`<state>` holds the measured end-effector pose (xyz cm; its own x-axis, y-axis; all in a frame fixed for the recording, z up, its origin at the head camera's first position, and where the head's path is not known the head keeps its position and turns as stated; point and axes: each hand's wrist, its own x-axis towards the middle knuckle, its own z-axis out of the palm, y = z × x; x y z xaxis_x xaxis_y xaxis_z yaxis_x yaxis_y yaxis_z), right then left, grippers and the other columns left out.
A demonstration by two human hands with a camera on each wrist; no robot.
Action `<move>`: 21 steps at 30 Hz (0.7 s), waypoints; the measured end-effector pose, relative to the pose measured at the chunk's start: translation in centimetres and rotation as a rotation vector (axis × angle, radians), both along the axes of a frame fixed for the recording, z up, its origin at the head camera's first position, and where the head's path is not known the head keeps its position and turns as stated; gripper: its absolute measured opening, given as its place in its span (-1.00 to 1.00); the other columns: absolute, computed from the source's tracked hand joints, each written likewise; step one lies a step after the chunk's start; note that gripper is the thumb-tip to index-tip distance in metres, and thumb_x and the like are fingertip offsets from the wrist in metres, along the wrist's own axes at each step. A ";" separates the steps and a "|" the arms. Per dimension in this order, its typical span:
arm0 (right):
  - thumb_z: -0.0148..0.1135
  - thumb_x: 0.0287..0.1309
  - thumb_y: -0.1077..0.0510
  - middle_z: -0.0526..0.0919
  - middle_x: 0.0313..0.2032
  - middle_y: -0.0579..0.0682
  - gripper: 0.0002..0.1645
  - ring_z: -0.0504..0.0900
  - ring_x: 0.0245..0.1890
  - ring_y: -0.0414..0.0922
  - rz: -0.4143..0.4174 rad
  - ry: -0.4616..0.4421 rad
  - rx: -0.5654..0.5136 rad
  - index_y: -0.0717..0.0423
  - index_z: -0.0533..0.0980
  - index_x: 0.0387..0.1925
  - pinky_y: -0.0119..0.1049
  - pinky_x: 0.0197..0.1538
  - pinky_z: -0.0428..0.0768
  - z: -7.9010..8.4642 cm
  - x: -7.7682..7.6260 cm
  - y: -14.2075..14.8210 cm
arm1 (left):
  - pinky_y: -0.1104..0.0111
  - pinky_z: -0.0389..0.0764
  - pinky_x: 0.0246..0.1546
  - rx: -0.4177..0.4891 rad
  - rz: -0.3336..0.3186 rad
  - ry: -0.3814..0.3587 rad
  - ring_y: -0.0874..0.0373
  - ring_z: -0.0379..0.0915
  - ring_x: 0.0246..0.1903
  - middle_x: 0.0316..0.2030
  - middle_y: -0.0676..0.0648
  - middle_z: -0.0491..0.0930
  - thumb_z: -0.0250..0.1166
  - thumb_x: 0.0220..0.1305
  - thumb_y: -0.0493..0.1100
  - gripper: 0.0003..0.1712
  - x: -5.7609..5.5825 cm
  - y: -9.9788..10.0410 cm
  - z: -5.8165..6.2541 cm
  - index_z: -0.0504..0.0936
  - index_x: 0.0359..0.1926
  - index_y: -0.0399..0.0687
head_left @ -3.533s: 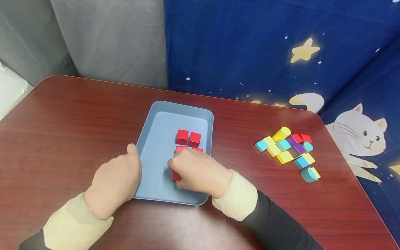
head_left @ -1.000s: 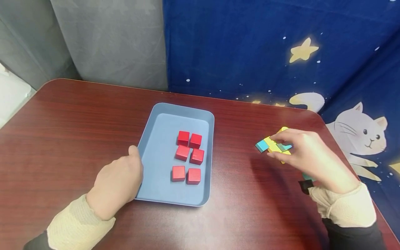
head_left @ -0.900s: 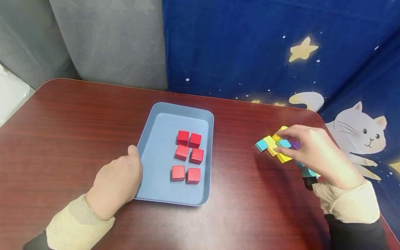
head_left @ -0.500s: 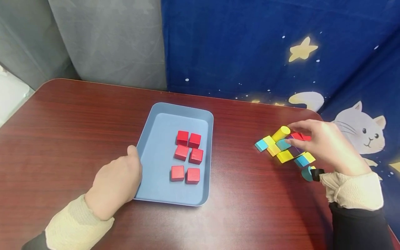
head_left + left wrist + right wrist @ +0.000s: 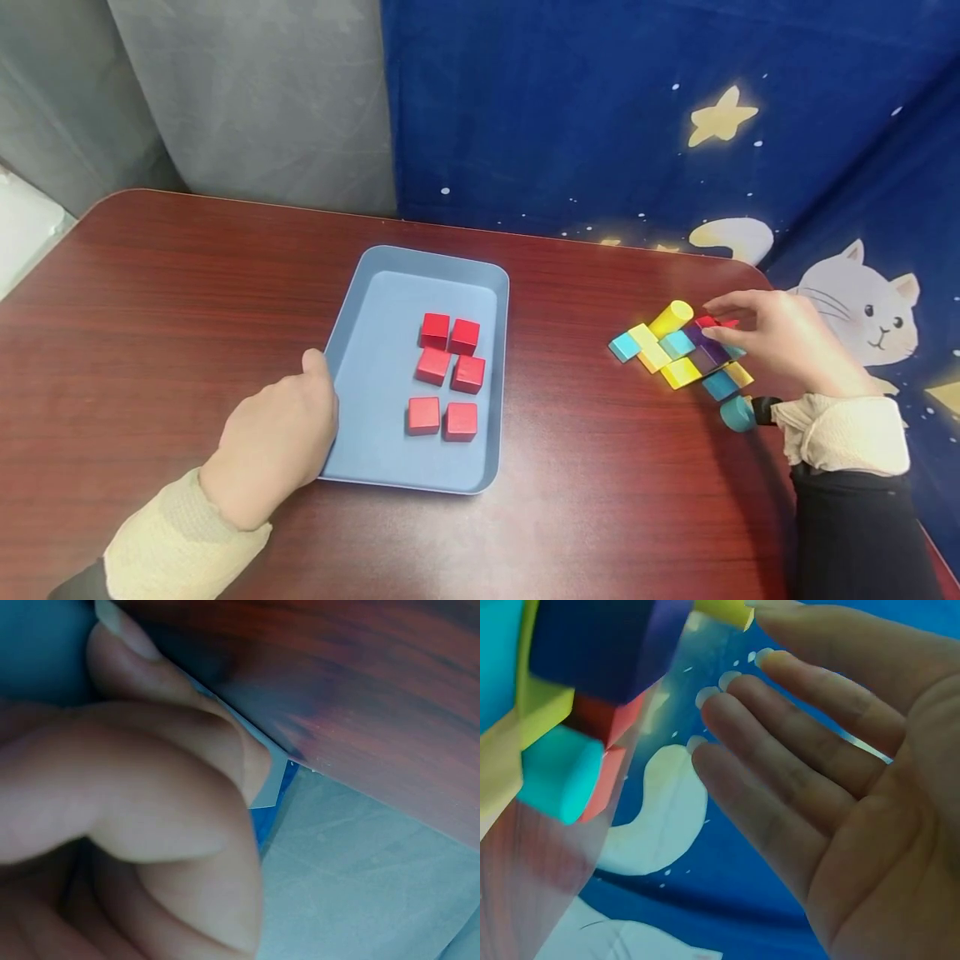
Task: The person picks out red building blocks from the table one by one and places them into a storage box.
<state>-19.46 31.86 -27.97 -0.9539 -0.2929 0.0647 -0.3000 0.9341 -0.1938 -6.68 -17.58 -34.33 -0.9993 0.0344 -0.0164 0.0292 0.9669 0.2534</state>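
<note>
My left hand (image 5: 273, 433) grips the left rim of a blue-grey tray (image 5: 375, 375), its fingers curled and the thumb along the edge. Several red cubes (image 5: 468, 373) lie in the tray's right half in two columns. Over a group of coloured blocks at the right, my right hand (image 5: 795, 342) hovers with thumb and fingers apart. Its fingertips are right by a red block (image 5: 707, 322) at the back of the group. In the right wrist view nothing is between the fingers; a purple block (image 5: 607, 645), a teal cylinder (image 5: 562, 772) and a red block (image 5: 611, 716) stand beside them.
A yellow cylinder (image 5: 670, 318) lies at the group's back left, with yellow blocks (image 5: 680, 373) and a light-blue block (image 5: 624, 347) in front. A teal rounded block (image 5: 738, 413) lies nearest the right wrist. Curtains hang behind the brown table (image 5: 187, 333).
My right hand has left the tray, where a red cube was set down, and moved right to the loose blocks. It then shifted across them toward the red ones. The left hand stays put.
</note>
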 end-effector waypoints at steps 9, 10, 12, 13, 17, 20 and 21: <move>0.44 -0.01 0.09 0.70 -0.23 0.13 -0.55 0.70 -0.23 0.08 -0.005 -0.032 -0.003 0.16 0.61 -0.05 -0.47 -0.32 0.46 -0.9 -0.9 1.1 | 0.21 0.18 -0.79 -0.002 0.002 0.027 0.04 0.22 -0.80 -0.77 -0.07 0.25 -0.16 0.25 -0.30 -0.91 0.1 0.0 -0.1 0.16 -0.29 -0.28; 0.44 -0.01 0.10 0.70 -0.24 0.13 -0.55 0.70 -0.24 0.08 -0.005 -0.035 -0.004 0.16 0.61 -0.05 -0.46 -0.32 0.46 -1.0 -1.0 1.2 | 0.21 0.18 -0.79 -0.004 0.001 0.032 0.04 0.22 -0.80 -0.77 -0.07 0.25 -0.16 0.25 -0.30 -0.91 0.1 0.0 -0.1 0.16 -0.29 -0.28; 0.43 -0.01 0.08 0.70 -0.25 0.12 -0.56 0.70 -0.25 0.07 0.003 -0.035 -0.001 0.16 0.61 -0.06 -0.45 -0.33 0.46 -1.1 -1.2 1.3 | 0.21 0.18 -0.79 -0.005 -0.001 0.039 0.04 0.22 -0.80 -0.77 -0.07 0.25 -0.16 0.26 -0.30 -0.90 0.1 -0.1 -0.2 0.16 -0.28 -0.29; 0.43 -0.01 0.08 0.70 -0.26 0.12 -0.56 0.69 -0.26 0.05 0.005 -0.037 -0.001 0.16 0.62 -0.07 -0.44 -0.34 0.47 -1.2 -1.2 1.3 | 0.20 0.18 -0.79 -0.005 -0.002 0.041 0.04 0.22 -0.80 -0.77 -0.06 0.25 -0.15 0.26 -0.30 -0.90 0.1 -0.1 -0.2 0.17 -0.27 -0.30; 0.44 -0.02 0.04 0.70 -0.26 0.12 -0.55 0.66 -0.29 0.02 0.006 -0.038 0.018 0.16 0.62 -0.08 -0.37 -0.35 0.47 -1.4 -1.4 1.2 | 0.18 0.20 -0.78 -0.007 -0.008 0.034 0.03 0.22 -0.80 -0.76 -0.06 0.26 -0.14 0.25 -0.31 -0.87 0.1 -0.1 -0.4 0.18 -0.23 -0.33; 0.44 -0.02 0.01 0.69 -0.24 0.14 -0.52 0.62 -0.28 0.00 -0.010 -0.058 0.031 0.17 0.62 -0.08 -0.30 -0.32 0.49 -1.5 -1.5 1.0 | 0.17 0.21 -0.78 -0.010 -0.009 0.032 0.03 0.23 -0.80 -0.76 -0.06 0.26 -0.13 0.25 -0.32 -0.87 0.1 -0.1 -0.4 0.18 -0.23 -0.33; 0.43 -0.01 0.00 0.68 -0.23 0.15 -0.52 0.61 -0.28 0.01 -0.012 -0.066 0.036 0.18 0.62 -0.07 -0.26 -0.31 0.50 -1.6 -1.6 0.9 | 0.17 0.21 -0.78 -0.011 -0.010 0.031 0.03 0.23 -0.80 -0.76 -0.06 0.26 -0.13 0.24 -0.32 -0.88 0.1 -0.1 -0.4 0.18 -0.24 -0.33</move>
<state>-21.05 32.77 -29.55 -0.9592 -0.2825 -0.0087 -0.2764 0.9442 -0.1788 -6.59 -17.63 -34.78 -0.9989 0.0443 0.0137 0.0463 0.9693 0.2415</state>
